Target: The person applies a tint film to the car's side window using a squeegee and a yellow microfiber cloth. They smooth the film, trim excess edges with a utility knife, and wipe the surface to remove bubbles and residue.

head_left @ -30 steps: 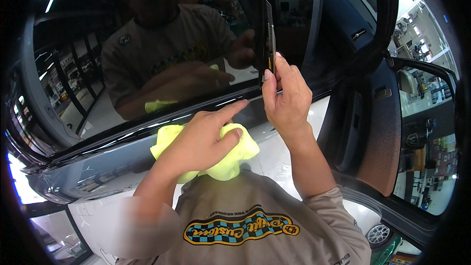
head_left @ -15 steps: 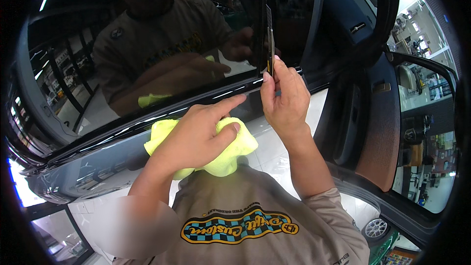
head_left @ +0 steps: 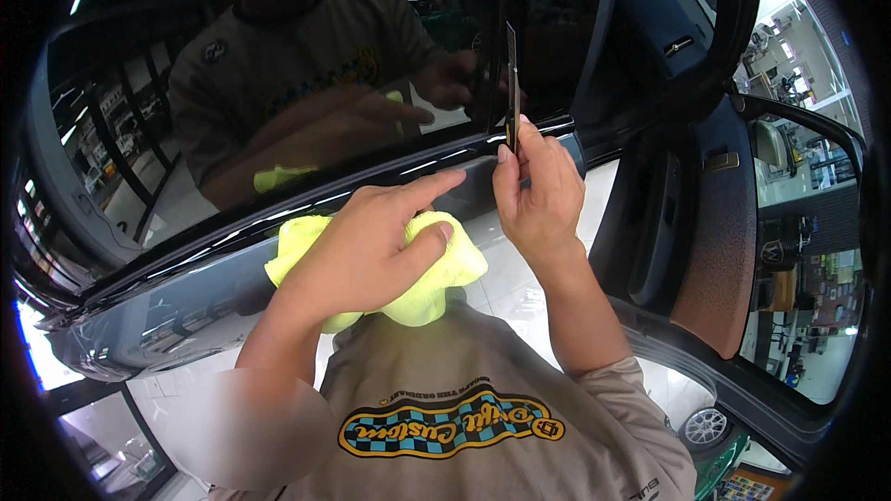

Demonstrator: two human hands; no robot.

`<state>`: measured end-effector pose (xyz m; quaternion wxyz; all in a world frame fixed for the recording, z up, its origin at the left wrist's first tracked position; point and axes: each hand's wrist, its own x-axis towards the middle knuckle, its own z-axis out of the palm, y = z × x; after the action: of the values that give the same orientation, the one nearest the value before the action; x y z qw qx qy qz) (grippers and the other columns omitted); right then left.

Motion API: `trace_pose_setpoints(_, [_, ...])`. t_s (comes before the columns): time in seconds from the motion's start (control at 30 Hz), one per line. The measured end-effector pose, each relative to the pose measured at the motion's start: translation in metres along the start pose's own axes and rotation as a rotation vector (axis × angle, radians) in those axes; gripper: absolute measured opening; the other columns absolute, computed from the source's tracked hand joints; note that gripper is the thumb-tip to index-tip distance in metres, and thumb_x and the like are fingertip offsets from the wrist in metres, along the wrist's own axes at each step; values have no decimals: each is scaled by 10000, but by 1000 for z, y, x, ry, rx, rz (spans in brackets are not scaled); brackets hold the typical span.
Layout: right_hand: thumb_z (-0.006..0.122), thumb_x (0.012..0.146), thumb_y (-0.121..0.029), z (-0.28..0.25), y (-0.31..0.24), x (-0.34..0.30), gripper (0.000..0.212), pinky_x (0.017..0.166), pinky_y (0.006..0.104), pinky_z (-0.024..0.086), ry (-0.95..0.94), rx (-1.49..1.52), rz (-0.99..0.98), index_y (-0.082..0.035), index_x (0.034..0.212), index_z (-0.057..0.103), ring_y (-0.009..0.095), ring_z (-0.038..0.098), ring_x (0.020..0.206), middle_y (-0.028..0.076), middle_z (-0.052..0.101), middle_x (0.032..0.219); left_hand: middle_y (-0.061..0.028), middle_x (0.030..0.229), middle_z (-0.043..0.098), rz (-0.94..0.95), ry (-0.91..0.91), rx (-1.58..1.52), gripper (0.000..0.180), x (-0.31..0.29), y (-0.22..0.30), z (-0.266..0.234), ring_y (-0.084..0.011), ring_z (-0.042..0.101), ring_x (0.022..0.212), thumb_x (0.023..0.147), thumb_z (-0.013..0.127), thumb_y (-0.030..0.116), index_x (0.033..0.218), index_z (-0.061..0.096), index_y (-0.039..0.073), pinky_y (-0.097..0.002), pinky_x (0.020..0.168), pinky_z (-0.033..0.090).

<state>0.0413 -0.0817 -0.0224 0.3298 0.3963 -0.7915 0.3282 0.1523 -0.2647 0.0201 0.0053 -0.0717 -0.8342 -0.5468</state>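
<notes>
My left hand [head_left: 364, 243] is closed around a bright yellow-green microfiber cloth [head_left: 452, 264], its index finger stretched out toward the right. The cloth bunches out beneath my palm and past the thumb. Pinched between the thumb and fingers of my right hand [head_left: 546, 195] is a slim utility knife [head_left: 512, 93], held upright with its long blade pointing away from me. It stands in front of the dark pillar at the right edge of the car's tinted window [head_left: 306, 56]. Whether the blade touches the car, I cannot tell.
Below the window runs the glossy black trim [head_left: 422, 156] above the grey door panel [head_left: 176, 315]. To the right, another car door [head_left: 715, 250] with brown and black lining stands open. A wheel [head_left: 707, 427] shows at the lower right. The dark glass mirrors my body and arms.
The knife and my right hand have come slightly lower in the picture. My left hand keeps its hold on the cloth and has barely shifted.
</notes>
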Motion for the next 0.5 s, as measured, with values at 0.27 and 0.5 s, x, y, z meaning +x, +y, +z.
trace_pose_setpoints(0.27, [689,772,28,-1,-6,-11,379,569,349,406,-43,-15,38,74,1140,613,240,519,582,96,541,705,-191,883,678,13,12,15,520,-2,-3,0,-295,675,795,813,590,125,1322,558,20,-358,735,499])
trace_pose_setpoints(0.5, [684,777,19,-7,-7,-16,375,593,357,420,-86,-40,48,83,1139,609,245,535,600,107,549,710,-191,896,677,17,11,24,513,-1,-3,0,-285,677,805,811,585,117,1314,564,17,-352,739,496])
